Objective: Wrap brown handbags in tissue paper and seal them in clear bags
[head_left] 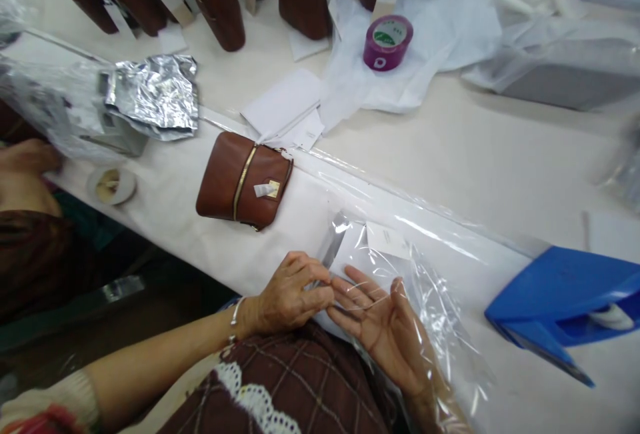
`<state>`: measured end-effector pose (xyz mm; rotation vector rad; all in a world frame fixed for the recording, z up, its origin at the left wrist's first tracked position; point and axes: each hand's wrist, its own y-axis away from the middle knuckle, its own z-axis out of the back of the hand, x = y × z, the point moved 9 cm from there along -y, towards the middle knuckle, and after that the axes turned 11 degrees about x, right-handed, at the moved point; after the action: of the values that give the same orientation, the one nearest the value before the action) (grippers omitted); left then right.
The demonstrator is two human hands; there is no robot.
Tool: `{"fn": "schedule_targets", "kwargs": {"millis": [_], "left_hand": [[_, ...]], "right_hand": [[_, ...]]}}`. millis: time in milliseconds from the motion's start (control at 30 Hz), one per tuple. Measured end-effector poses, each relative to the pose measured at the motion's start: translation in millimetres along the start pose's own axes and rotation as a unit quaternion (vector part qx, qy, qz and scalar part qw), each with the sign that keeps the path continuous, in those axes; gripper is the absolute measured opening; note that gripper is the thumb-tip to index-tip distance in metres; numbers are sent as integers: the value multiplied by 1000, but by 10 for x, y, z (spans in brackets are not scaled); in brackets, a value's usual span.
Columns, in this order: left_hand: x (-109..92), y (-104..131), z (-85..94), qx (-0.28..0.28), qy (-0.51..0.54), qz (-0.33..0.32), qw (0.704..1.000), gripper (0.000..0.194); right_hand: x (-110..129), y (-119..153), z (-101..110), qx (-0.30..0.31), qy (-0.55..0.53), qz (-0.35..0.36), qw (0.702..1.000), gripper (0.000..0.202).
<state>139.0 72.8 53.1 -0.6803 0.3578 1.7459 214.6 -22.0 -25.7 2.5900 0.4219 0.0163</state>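
My left hand is closed, its fingertips pinching the edge of a clear plastic bag. Palm up and fingers stretched out, my right hand reaches under or inside the clear film; I cannot tell which. The fingertips of both hands almost meet. Just beyond them, a white card or label shows through the plastic. Up and to the left lies a small brown leather bag with a gold zip and a metal plate, touched by neither hand.
Several brown bags with tags stand along the back. Purple tape rests on white sheeting. A blue plastic holder is at right. Crumpled silver foil and a small dish lie left, near another person's arm.
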Motion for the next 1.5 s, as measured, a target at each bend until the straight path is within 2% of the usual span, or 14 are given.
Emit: {"fn": "schedule_targets", "kwargs": {"millis": [67, 167, 233, 300, 333, 433, 500, 633, 767, 933, 1200, 1500], "left_hand": [[19, 14, 5, -7, -1, 4, 1000, 10], [21, 31, -38, 0, -4, -8, 1000, 22], [42, 35, -50, -2, 16, -3, 1000, 18], [152, 26, -35, -12, 70, 52, 996, 12], [234, 16, -39, -8, 107, 94, 990, 22], [446, -33, -138, 50, 239, 222, 944, 43], [498, -101, -194, 90, 295, 267, 913, 45], [562, -247, -236, 137, 277, 317, 897, 36], [575, -310, -273, 145, 290, 328, 888, 31], [570, -279, -273, 120, 348, 331, 869, 37], [558, -237, -286, 101, 366, 339, 861, 38], [561, -226, -293, 98, 381, 349, 850, 38]], "right_hand": [[2, -3, -17, 3, -2, 1, 1000, 70], [0, -4, -24, 6, -4, 5, 1000, 69], [-7, 2, -2, 2, 2, 1, 1000, 67], [-15, 12, 32, -10, 10, -8, 1000, 62], [-12, 18, 44, -16, 15, -10, 1000, 58], [36, 22, 42, -27, 48, -3, 998, 45], [58, 10, 12, -28, 74, -1, 997, 42], [45, -36, -13, -26, 98, -5, 995, 39], [25, -72, 2, -21, 102, 6, 995, 39], [23, -67, -22, -37, 92, 16, 995, 47], [19, -20, 47, -94, 94, 24, 991, 37], [3, 17, 118, -93, 100, 20, 990, 36]]}}
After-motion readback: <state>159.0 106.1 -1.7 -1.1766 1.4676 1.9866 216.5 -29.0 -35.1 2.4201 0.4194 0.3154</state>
